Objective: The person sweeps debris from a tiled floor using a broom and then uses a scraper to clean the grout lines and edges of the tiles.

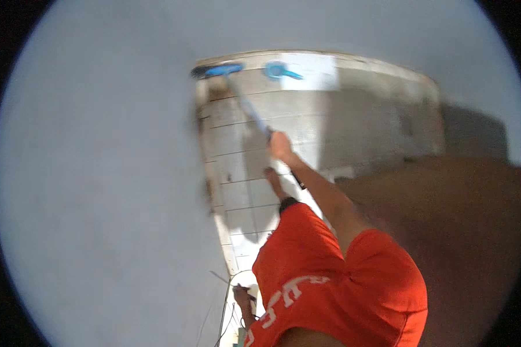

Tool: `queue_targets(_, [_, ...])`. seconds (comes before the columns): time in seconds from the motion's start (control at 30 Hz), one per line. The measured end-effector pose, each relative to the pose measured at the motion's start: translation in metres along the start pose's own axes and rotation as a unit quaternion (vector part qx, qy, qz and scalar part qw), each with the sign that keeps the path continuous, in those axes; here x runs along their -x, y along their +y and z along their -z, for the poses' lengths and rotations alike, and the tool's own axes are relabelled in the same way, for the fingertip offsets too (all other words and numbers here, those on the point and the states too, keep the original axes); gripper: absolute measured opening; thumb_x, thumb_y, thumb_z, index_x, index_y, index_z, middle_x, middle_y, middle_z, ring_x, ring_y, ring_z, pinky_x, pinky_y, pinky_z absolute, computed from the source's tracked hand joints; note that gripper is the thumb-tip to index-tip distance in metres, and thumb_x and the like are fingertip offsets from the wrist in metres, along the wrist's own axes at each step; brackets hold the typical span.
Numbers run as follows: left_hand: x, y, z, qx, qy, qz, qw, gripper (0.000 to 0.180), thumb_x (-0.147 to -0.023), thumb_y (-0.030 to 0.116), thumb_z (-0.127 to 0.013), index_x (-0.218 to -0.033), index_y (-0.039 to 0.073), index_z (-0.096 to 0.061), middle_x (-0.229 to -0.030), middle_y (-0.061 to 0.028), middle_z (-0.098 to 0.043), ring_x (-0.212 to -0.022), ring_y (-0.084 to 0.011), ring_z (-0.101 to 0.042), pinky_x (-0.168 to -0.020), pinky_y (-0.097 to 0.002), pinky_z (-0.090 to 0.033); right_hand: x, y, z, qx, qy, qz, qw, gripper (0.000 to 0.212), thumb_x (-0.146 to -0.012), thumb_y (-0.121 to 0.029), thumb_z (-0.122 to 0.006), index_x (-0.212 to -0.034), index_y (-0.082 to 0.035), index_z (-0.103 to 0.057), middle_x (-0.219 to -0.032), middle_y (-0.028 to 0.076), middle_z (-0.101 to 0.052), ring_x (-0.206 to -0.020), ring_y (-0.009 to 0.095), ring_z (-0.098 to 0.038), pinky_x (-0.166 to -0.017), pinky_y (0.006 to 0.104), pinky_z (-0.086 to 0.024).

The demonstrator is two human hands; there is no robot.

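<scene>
My right hand [280,146] is wrapped round the long handle of a broom [250,107]. Its blue head with dark bristles [221,70] rests at the far left corner of the tiled floor, against the wall. The handle's dark end comes out below my right forearm. Close to the broom head lies a round blue dipper with a handle [276,70]. My left hand [241,294] hangs low on the left, beside thin wires; its fingers are too small and dim to make out. A bare foot [275,180] stands on the tiles under my right hand.
A pale wall [104,173] runs along the left side. Sunlit tiles [228,139] with dark joints meet a shaded grey stretch [376,118] on the right. A low ledge [388,65] edges the far side. Brown ground [440,202] lies to the right.
</scene>
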State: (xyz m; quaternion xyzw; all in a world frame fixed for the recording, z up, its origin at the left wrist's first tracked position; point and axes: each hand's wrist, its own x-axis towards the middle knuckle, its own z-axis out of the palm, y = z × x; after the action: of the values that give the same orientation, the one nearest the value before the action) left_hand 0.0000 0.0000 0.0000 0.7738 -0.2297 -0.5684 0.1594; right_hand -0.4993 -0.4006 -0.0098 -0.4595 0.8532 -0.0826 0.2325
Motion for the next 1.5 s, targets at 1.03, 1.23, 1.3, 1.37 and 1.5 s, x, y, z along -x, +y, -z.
queue_targets(1.03, [-0.075, 0.083, -0.077, -0.216, -0.042, -0.166, 0.961, 0.028, -0.09, 0.026, -0.041, -0.081, 0.0, -0.048, -0.07, -0.0131, -0.059, -0.064, -0.0249, -0.056, -0.063, -0.0355, -0.043, 0.038, -0.022, -0.126, 0.108, -0.279, 0.085, 0.95, 0.028, -0.076, -0.019, -0.053, -0.098, -0.002, -0.058, -0.075, 0.021, -0.061, -0.074, 0.038, -0.06, -0.066, 0.046, -0.048])
queue_targets(1.23, [-0.071, 0.104, -0.108, -0.1, -0.054, -0.115, 0.987, 0.026, -0.09, 0.024, -0.042, -0.078, 0.001, -0.046, -0.064, -0.012, -0.055, -0.059, -0.0236, -0.052, -0.059, -0.0358, -0.042, 0.052, 0.019, -0.012, 0.036, -0.145, 0.141, 0.979, 0.035, -0.075, -0.01, -0.055, -0.109, -0.004, -0.055, -0.066, 0.021, -0.058, -0.064, 0.038, -0.058, -0.063, 0.0447, -0.046])
queue_targets(1.3, [-0.072, 0.115, -0.117, -0.196, -0.034, -0.115, 0.973, 0.025, -0.09, 0.023, -0.043, -0.077, 0.001, -0.046, -0.064, -0.0119, -0.055, -0.056, -0.0217, -0.052, -0.056, -0.0357, -0.041, -0.023, 0.005, -0.025, 0.04, -0.15, 0.099, 0.983, 0.026, -0.075, -0.01, -0.054, -0.1, -0.002, -0.059, -0.068, 0.022, -0.058, -0.066, 0.038, -0.059, -0.062, 0.0447, -0.046])
queue_targets(1.37, [-0.071, 0.123, -0.122, -0.174, -0.04, -0.104, 0.978, 0.025, -0.09, 0.023, -0.043, -0.077, 0.001, -0.045, -0.064, -0.0115, -0.055, -0.053, -0.0207, -0.051, -0.053, -0.035, -0.041, -0.101, -0.013, -0.057, 0.07, -0.082, 0.084, 0.991, 0.017, -0.074, -0.009, -0.054, -0.083, 0.005, -0.058, -0.072, 0.024, -0.059, -0.069, 0.04, -0.058, -0.062, 0.0453, -0.046])
queue_targets(1.5, [-0.057, 0.132, -0.128, -0.069, -0.039, -0.045, 0.996, 0.023, -0.09, 0.021, -0.043, -0.077, 0.002, -0.045, -0.063, -0.0103, -0.054, -0.046, -0.0174, -0.048, -0.045, -0.0323, -0.039, -0.132, -0.013, -0.108, 0.046, -0.083, 0.064, 0.993, 0.016, -0.072, -0.009, -0.052, -0.081, 0.002, -0.058, -0.075, 0.022, -0.059, -0.073, 0.037, -0.059, -0.065, 0.0466, -0.047])
